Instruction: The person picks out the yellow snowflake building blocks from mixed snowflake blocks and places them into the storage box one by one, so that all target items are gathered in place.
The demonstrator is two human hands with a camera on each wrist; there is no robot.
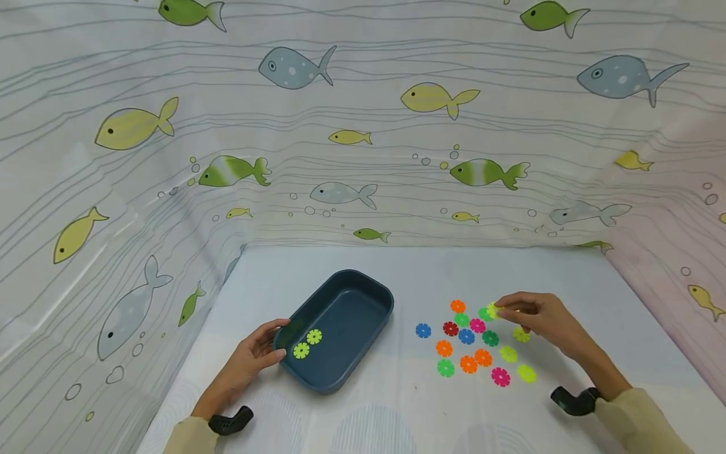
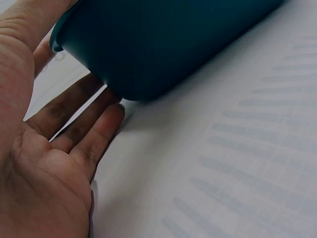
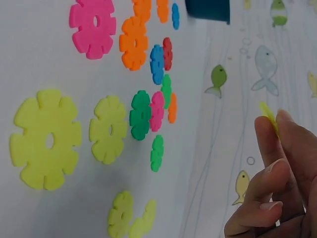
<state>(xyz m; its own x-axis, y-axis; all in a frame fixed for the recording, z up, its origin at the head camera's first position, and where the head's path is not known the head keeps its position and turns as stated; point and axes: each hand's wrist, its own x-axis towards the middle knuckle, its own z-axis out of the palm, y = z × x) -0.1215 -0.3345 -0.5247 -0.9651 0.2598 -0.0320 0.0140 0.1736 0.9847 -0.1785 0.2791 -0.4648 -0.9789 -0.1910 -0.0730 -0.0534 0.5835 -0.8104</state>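
My left hand (image 1: 249, 356) grips the left end of a dark blue plastic tray (image 1: 363, 340), its thumb and index finger at the rim. In the left wrist view, other fingers (image 2: 99, 131) reach toward the tray's outer wall (image 2: 148, 44). Two yellow-green notched discs, one of them a flower-shaped piece (image 1: 301, 350), lie inside the tray at its left end. Over the loose pieces, my right hand (image 1: 541, 318) pinches a yellow notched disc (image 3: 269, 115) between thumb and index finger. The right wrist view shows that disc edge-on, raised off the table.
Several notched discs lie spread on the white table (image 1: 391, 403), including a blue piece (image 1: 423, 330), a pink piece (image 1: 501, 377), an orange piece (image 1: 468, 364) and a yellow piece (image 1: 527, 373). Fish-patterned sheeting (image 1: 363, 170) walls off the back and sides.
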